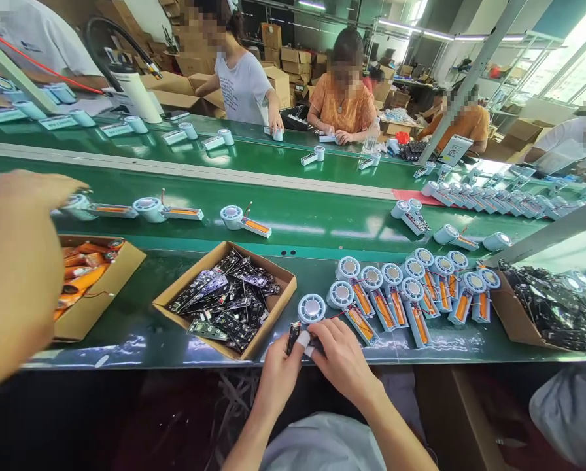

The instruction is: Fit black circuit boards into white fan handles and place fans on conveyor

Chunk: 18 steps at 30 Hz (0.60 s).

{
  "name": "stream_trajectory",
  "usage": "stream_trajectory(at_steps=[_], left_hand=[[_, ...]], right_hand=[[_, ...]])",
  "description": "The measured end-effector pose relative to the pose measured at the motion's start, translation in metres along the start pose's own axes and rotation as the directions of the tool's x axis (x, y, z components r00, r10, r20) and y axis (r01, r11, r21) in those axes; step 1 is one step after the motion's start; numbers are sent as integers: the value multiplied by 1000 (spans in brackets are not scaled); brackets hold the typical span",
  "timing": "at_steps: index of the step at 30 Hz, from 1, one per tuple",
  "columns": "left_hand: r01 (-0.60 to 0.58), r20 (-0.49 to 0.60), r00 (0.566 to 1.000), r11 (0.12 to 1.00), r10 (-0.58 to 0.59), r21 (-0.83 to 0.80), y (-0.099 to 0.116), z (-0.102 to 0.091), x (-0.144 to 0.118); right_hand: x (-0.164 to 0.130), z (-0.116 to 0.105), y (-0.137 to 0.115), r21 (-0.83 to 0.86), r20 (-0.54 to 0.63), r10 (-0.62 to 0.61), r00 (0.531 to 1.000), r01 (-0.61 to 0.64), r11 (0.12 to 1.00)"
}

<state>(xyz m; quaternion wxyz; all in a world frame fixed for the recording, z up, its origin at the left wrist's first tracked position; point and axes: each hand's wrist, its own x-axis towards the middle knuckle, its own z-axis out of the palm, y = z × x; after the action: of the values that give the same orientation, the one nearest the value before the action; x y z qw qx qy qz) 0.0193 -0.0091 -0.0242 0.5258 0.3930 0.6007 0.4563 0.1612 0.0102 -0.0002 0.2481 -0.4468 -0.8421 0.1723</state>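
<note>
At bench edge | left fingers — pinching black board | right fingers — bent (grip unclear)

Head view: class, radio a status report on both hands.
Left hand: holding black rectangular circuit board. Right hand: at pale-blue, round-headed plastic device, grip hidden. Another person's bare arm far left, not in the way.

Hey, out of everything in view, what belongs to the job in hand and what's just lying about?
Likely belongs:
- black circuit board in the left grip
- light-blue fan just beyond it
- open box of boards
- grouped fans to the right

Seemingly just lying about:
- clear bottle across the belt
- background cartons
</note>
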Motion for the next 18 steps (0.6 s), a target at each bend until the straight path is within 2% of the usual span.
stream_trajectory(at_steps=[3, 6, 9, 13, 18], left_hand=[[127, 84, 989, 989, -120, -79, 4, 0, 0], [95, 85, 992, 993, -89, -71, 6, -2, -1], [46, 71, 996, 999, -46, -5, 4, -3, -3], [22, 82, 996, 999, -26, 39, 2, -3, -5], [16, 66, 998, 1000, -18, 22, 3, -1, -5]], right_hand=[[-1, 1, 6, 92, -6, -14, 1000, 15, 996], [-2, -2, 11, 235, -19, -7, 1000, 12, 972], [-2, -5, 13, 287, -12, -16, 1000, 19, 958], [-1, -4, 12, 275, -37, 3, 999, 7, 961], [-1, 3, 5, 174, -92, 61, 994, -44, 984]])
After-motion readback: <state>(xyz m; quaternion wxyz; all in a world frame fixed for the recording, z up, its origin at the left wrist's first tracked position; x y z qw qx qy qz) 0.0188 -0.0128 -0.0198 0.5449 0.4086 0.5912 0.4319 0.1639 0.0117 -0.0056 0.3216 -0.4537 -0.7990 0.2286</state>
